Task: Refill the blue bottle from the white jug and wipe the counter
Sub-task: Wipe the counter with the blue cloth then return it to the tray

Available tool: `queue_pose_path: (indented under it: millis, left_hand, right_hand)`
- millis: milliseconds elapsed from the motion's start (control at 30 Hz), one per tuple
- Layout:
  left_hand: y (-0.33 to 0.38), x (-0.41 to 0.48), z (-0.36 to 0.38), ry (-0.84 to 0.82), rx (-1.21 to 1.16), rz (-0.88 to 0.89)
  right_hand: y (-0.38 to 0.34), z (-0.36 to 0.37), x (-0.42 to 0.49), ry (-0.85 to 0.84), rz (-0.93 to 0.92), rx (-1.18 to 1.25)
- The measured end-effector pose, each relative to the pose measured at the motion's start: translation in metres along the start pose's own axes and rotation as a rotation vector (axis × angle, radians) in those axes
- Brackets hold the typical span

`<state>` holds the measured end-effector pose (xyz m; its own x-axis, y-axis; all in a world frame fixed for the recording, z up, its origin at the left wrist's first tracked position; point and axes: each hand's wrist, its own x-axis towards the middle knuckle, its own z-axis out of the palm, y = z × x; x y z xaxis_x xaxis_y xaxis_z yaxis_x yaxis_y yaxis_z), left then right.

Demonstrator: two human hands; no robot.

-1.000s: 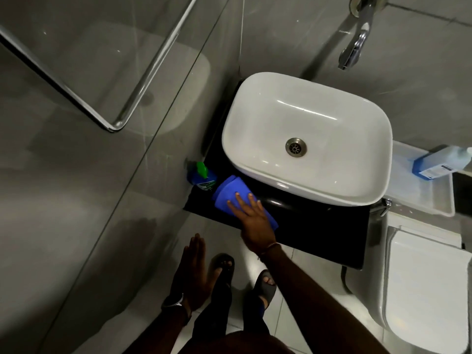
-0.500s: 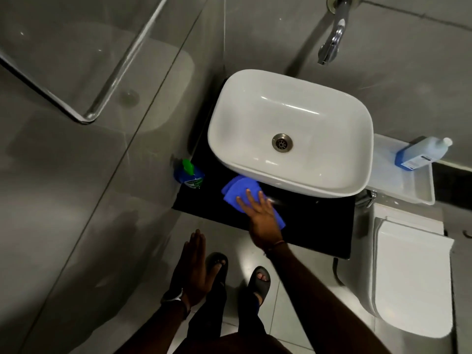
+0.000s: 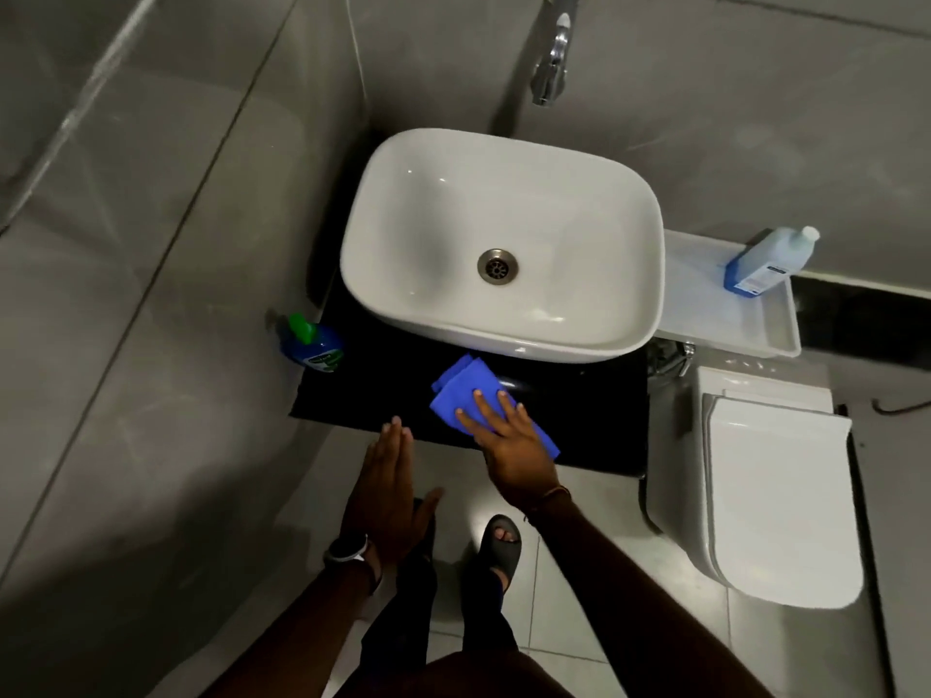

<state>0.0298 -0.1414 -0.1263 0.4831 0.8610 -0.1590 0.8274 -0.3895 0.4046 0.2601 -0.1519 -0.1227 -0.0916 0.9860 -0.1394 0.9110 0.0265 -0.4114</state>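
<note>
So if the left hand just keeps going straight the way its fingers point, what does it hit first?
Probably the front edge of the black counter: the left hand is open, fingertips just short of it. Its height relative to the counter is unclear.

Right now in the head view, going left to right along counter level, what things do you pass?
Green-capped bottle → blue cloth under the right hand → white tray → blue bottle → toilet.

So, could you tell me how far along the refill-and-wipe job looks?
Done: no jug in view; whether the blue bottle was refilled cannot be told. In hand: right hand presses the blue cloth flat on the black counter. Left: the counter's remaining stretches; left hand idle.
</note>
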Motion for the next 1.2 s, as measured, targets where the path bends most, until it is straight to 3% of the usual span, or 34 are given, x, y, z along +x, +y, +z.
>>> queue_pose_path:
  millis: [67, 233, 333, 433, 533, 633, 800, 933, 1033, 1200]
  left_hand:
    - [0.003, 0.010, -0.001, -0.019, 0.038, -0.001]
    - [0.006, 0.023, 0.003, -0.084, 0.155, 0.065]
    - [0.012, 0.025, 0.008, -0.091, 0.172, 0.086]
    - [0.022, 0.029, 0.012, -0.106, 0.152, 0.090]
    - [0.031, 0.031, 0.013, -0.121, 0.170, 0.093]
    - [0.041, 0.035, 0.012, -0.138, 0.203, 0.113]
    - [0.054, 0.044, 0.011, -0.160, 0.211, 0.137]
    - [0.075, 0.050, 0.020, -0.190, 0.207, 0.202]
    - [0.095, 0.056, 0.025, -0.203, 0.211, 0.233]
    - [0.124, 0.063, 0.040, -0.227, 0.208, 0.296]
  right_hand:
    - [0.032, -0.007, -0.024, 0.003, -0.031, -0.042]
    - [0.056, -0.023, -0.011, 0.099, 0.302, 0.104]
    - [0.036, -0.015, -0.007, 0.027, 0.166, 0.085]
    - [0.068, -0.021, -0.042, 0.016, 0.032, 0.010]
    - [0.103, -0.038, -0.049, 0.095, 0.239, 0.096]
    - [0.088, -0.039, -0.018, 0.118, 0.361, 0.168]
    - [0.084, -0.027, -0.051, 0.048, 0.086, 0.055]
    - [0.122, -0.045, -0.059, 0.146, 0.292, 0.158]
    - [0.102, -0.045, -0.038, 0.158, 0.415, 0.239]
    - [0.123, -0.039, -0.092, 0.151, 0.161, 0.097]
